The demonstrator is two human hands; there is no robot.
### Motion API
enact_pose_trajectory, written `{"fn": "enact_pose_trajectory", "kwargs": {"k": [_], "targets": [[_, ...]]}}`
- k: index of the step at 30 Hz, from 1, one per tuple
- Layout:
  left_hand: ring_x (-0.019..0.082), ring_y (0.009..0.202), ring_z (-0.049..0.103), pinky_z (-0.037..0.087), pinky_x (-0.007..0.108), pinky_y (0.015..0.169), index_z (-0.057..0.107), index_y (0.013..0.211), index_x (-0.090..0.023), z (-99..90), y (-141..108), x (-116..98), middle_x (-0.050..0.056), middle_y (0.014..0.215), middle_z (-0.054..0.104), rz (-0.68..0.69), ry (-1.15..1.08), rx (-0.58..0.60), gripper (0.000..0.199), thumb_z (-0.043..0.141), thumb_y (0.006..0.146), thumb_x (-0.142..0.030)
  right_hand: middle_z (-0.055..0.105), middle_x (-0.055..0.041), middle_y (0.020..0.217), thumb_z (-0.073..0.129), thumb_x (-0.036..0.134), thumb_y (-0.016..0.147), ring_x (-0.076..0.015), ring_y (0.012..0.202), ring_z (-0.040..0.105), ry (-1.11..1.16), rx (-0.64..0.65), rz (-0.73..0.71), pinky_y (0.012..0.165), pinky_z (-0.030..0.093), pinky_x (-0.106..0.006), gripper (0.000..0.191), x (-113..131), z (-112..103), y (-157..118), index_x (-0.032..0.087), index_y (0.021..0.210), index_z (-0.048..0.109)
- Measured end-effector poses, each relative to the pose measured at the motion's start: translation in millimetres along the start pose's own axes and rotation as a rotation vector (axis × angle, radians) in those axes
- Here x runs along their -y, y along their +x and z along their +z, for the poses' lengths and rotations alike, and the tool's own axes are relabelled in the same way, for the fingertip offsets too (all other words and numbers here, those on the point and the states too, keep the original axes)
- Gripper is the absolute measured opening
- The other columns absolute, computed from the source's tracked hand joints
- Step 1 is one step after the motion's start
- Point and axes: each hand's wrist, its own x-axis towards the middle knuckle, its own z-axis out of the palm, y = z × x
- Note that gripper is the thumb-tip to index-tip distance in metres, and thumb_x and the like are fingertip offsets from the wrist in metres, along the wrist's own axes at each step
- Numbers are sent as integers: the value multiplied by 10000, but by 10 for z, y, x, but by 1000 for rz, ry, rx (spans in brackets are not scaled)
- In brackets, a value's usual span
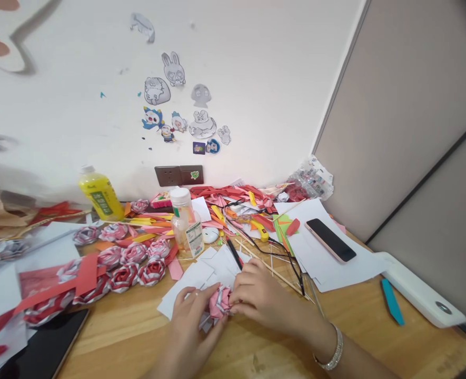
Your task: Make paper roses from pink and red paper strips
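A pink and white folded paper flower (219,301) is held between both hands, above the wooden table (146,329). My left hand (195,321) wraps round its left side and underside, with the thumb below. From the right, my right hand (256,295) pinches the flower's edge with bent fingers, and a sparkling bracelet circles that wrist. White paper sheets (189,281) lie just behind the flower. A black and red pen (235,255) rests on them, beyond my right hand.
Several finished paper roses (124,277) stand in rows at the left. A clear jar (188,231) and a yellow bottle (101,195) are behind. A phone (330,240) lies on white sheets at the right, near a teal cutter (392,301). Paper strips and sticks litter the back.
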Motion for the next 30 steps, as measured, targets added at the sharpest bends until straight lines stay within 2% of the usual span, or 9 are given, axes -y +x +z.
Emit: {"fn": "enact_pose_trajectory", "kwargs": {"k": [8, 13, 18, 21, 23, 30], "targets": [[201, 712, 638, 487, 348, 720, 508, 1104, -226, -4, 6, 2, 19, 792, 679, -24, 7, -9, 313, 555, 806, -313, 636, 17, 803, 540, 193, 900, -134, 787, 474, -18, 18, -9, 811, 283, -317, 141, 2, 35, -14, 203, 802, 641], [209, 717, 637, 489, 361, 718, 495, 1119, -225, 9, -16, 11, 26, 803, 681, -14, 22, 6, 333, 565, 804, -305, 635, 40, 740, 631, 199, 841, -122, 767, 497, 26, -19, 36, 804, 295, -307, 88, 14, 76, 1, 200, 755, 644], [215, 737, 635, 478, 384, 754, 464, 1143, -222, 14, -38, 7, 29, 813, 678, 15, 42, 29, 354, 564, 810, -292, 643, 39, 719, 710, 223, 778, -120, 755, 519, 89, 0, 67, 786, 311, -292, 75, 15, 54, -16, 188, 740, 656], [214, 741, 631, 478, 387, 756, 458, 1137, -226, 3, -36, 8, 31, 820, 676, -3, 34, 34, 344, 559, 819, -307, 652, 27, 764, 651, 221, 830, -122, 765, 521, 104, 36, 25, 773, 318, -286, 32, 10, -7, -23, 201, 816, 671], [213, 746, 628, 479, 386, 758, 458, 1138, -228, 2, -34, 15, 33, 827, 674, -18, 26, 28, 343, 558, 821, -315, 656, 22, 768, 600, 203, 866, -126, 760, 514, 71, 48, 7, 768, 316, -290, 79, 14, -29, -18, 206, 841, 675], [203, 724, 631, 489, 377, 754, 496, 1126, -226, 25, -21, 17, 28, 806, 673, -31, -6, 6, 335, 564, 806, -297, 660, 39, 723, 635, 207, 843, -118, 736, 504, 11, 4, 30, 764, 307, -293, 84, 34, 33, 5, 202, 766, 669]]}}
